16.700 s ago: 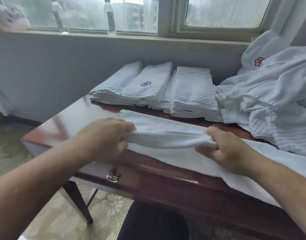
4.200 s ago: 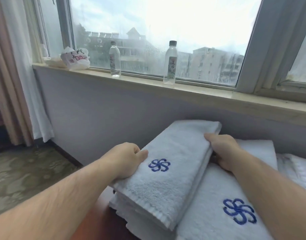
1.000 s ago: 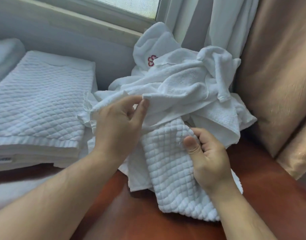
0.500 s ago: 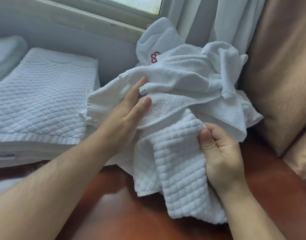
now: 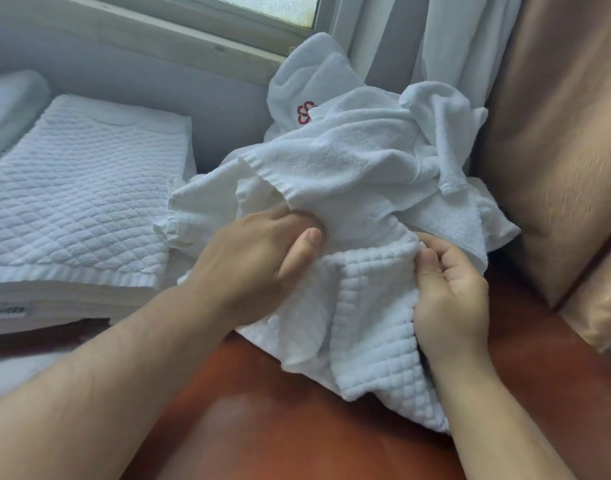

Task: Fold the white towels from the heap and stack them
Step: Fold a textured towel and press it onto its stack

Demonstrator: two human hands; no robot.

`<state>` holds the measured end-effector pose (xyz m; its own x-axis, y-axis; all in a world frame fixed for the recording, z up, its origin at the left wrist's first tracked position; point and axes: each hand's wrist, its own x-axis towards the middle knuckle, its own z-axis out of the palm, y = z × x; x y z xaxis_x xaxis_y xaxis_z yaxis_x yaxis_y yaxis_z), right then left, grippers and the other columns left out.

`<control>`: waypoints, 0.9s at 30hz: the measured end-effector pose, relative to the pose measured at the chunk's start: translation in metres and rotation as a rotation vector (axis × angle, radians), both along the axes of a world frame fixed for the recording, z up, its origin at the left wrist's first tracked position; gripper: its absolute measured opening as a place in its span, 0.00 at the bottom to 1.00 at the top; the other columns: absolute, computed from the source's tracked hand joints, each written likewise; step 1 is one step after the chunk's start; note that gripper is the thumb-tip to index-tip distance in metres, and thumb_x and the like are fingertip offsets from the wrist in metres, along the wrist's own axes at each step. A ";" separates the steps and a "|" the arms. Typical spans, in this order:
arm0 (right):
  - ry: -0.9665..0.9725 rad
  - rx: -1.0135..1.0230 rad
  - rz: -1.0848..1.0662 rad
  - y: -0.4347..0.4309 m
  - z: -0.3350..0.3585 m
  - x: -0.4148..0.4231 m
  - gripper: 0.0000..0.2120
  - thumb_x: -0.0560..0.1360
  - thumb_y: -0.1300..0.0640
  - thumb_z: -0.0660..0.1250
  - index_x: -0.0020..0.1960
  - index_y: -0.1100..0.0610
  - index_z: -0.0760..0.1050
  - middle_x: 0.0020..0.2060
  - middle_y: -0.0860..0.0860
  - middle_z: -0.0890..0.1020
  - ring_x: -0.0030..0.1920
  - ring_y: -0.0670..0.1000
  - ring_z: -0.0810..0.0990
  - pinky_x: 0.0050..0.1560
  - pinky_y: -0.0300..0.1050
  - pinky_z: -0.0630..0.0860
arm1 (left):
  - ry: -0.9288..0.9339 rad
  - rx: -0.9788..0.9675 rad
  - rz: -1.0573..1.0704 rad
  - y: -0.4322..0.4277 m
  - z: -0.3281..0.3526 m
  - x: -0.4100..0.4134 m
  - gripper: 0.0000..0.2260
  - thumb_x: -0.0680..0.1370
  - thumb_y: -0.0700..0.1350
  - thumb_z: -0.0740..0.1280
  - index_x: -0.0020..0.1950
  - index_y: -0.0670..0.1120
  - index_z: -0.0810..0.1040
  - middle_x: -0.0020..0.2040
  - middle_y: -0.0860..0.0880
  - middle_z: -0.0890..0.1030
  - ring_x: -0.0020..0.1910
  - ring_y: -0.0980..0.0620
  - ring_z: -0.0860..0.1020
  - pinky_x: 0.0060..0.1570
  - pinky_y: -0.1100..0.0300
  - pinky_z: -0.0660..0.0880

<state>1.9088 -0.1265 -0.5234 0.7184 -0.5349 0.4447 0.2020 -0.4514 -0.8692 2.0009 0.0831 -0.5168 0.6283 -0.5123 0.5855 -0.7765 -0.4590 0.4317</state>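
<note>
left fingers (image 5: 274, 221) tight in heap (image 5: 366, 157), right fingers (image 5: 451, 259) around waffle towel (image 5: 373, 327); red emblem (image 5: 305, 112), wordless

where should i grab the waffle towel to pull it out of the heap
Grip the waffle towel at its upper edge, just below the heap, coming from the near side: its lower part lies loose on the table while its top is buried. The right hand pinches there.

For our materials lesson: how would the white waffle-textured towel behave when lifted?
Probably floppy: the white waffle-textured towel sags in soft folds. It may drag the white terry towel lying over it. Likely grippy: the right hand pinches its raised weave.
</note>
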 end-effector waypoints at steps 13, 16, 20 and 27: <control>0.164 -0.092 0.594 0.023 0.002 -0.010 0.29 0.76 0.34 0.64 0.37 0.59 0.85 0.29 0.54 0.81 0.33 0.50 0.80 0.39 0.41 0.75 | 0.383 -0.110 -0.057 0.012 0.003 0.017 0.28 0.74 0.69 0.54 0.62 0.55 0.80 0.61 0.60 0.80 0.61 0.62 0.74 0.62 0.66 0.69; 0.130 -0.113 0.320 0.018 -0.006 -0.003 0.23 0.78 0.37 0.60 0.37 0.47 0.86 0.30 0.47 0.83 0.35 0.43 0.81 0.39 0.32 0.75 | 0.424 0.044 0.039 0.009 0.005 0.019 0.23 0.70 0.65 0.70 0.60 0.55 0.75 0.57 0.60 0.77 0.58 0.59 0.74 0.57 0.62 0.71; 0.235 -0.032 0.325 0.015 -0.013 0.006 0.24 0.78 0.35 0.55 0.42 0.45 0.86 0.39 0.47 0.87 0.40 0.42 0.83 0.41 0.31 0.76 | 0.497 0.058 0.068 0.007 0.010 0.019 0.30 0.70 0.52 0.76 0.70 0.55 0.70 0.66 0.57 0.73 0.65 0.56 0.71 0.58 0.62 0.70; 0.320 0.061 0.408 0.008 -0.015 0.011 0.33 0.77 0.31 0.49 0.48 0.49 0.88 0.48 0.48 0.87 0.48 0.45 0.83 0.50 0.39 0.78 | 0.693 -0.044 0.225 0.031 0.024 -0.014 0.20 0.68 0.39 0.72 0.59 0.53 0.79 0.45 0.51 0.82 0.43 0.52 0.81 0.41 0.56 0.81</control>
<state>1.9203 -0.1187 -0.5383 0.9687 -0.2012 0.1453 0.0706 -0.3381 -0.9385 1.9872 0.1136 -0.4932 0.9496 -0.3118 0.0319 -0.2066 -0.5462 0.8118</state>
